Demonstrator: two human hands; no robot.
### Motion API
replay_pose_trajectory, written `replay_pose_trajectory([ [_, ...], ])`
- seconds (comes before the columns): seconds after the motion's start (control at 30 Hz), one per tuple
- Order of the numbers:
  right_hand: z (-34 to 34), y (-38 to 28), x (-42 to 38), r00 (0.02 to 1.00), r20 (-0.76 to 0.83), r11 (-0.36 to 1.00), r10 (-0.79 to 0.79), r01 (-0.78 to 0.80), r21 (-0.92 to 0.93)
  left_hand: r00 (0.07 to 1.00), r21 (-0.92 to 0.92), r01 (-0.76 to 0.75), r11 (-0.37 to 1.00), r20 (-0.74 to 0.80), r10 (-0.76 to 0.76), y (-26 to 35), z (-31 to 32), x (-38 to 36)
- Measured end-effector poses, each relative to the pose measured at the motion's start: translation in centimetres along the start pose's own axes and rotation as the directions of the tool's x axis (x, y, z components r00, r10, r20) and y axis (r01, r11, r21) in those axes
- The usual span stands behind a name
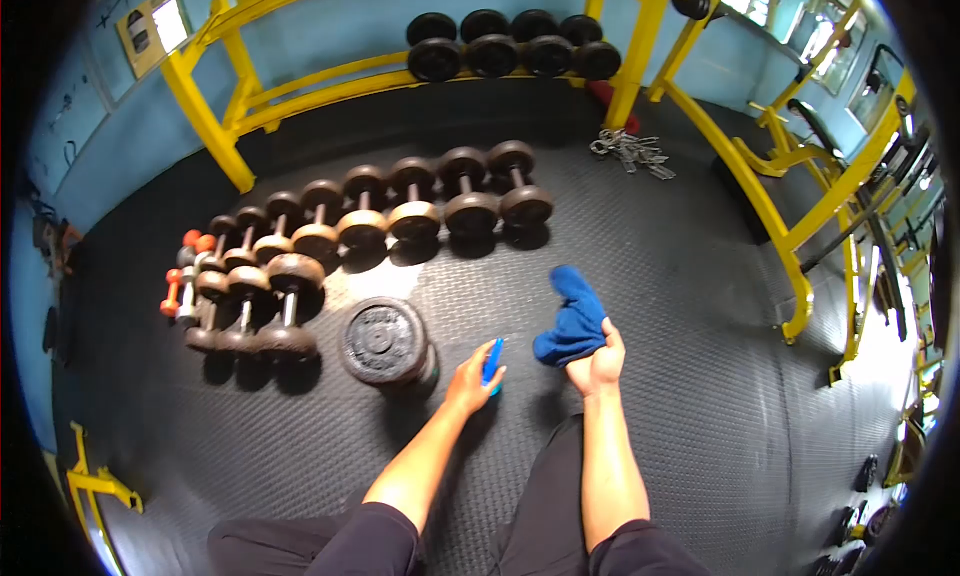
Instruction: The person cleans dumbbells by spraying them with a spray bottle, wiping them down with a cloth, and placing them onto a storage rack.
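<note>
My left hand [468, 384] is closed around a spray bottle [493, 360], seen from above. Its narrow blue head shows past my fingers, with a bit of teal below; most of the body is hidden by the hand. In my right hand [600, 364] is a blue cloth [577, 321], bunched at the fingers, with one end sticking out forward. Left of my left hand stands a stack of round dark weight plates [383, 341]. Beyond it, a row of dumbbells [415, 219] with worn brown heads lies on the black mat.
Smaller dumbbells [288, 306] sit to the left, some with orange heads. A yellow rack [210, 126] at the back carries black dumbbells [492, 56]. Metal clips [633, 154] lie near its right leg. Yellow gym frames [745, 176] stand on the right over the textured black floor [700, 406].
</note>
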State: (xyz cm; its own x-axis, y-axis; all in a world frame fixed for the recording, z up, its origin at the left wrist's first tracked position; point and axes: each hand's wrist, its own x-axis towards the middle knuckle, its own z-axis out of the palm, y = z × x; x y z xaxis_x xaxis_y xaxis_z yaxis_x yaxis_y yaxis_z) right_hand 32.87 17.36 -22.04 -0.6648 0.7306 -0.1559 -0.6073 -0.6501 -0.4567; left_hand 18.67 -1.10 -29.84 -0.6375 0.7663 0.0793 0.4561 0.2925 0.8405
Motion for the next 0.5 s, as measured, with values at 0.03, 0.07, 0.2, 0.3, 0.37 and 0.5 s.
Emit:
replay_pose_trajectory([
  [0.03, 2.3, -0.8, -1.3, 0.999, -0.052, 1.000, 0.001, 0.000, 0.006, 0.999, -0.021, -0.038, 0.999, -0.013, 0.038, -1.1, 0.5, 0.5],
  [0.07, 2.7, -1.9, -1.9, 0.999, -0.051, 1.000, -0.011, 0.011, -0.005, 1.000, -0.033, -0.007, 0.999, 0.001, 0.007, -2.0, 0.7, 1.1],
  [0.2, 3.0, -3.1, -4.1, 0.996, 0.004, 0.996, 0.084, -0.084, -0.015, 0.995, -0.015, 0.043, 0.999, 0.088, -0.042, -0.9, -1.1, 0.1],
  [0.3, 4.8, -2.0, -5.5, 0.995, 0.048, 0.984, 0.093, -0.084, -0.156, 0.975, 0.051, -0.021, 0.998, 0.220, 0.009, -0.1, -3.5, -1.0],
  [0.37, 7.4, -0.5, -7.4, 0.993, -0.003, 0.938, 0.118, -0.112, -0.328, 0.962, 0.180, -0.130, 0.975, 0.261, 0.080, -0.9, -4.5, -3.0],
  [0.5, 14.8, 2.7, -10.9, 0.980, 0.168, 0.085, -0.103, 0.177, -0.980, 0.632, 0.160, -0.078, 0.984, 0.772, -0.075, 8.1, -16.7, -1.6],
])
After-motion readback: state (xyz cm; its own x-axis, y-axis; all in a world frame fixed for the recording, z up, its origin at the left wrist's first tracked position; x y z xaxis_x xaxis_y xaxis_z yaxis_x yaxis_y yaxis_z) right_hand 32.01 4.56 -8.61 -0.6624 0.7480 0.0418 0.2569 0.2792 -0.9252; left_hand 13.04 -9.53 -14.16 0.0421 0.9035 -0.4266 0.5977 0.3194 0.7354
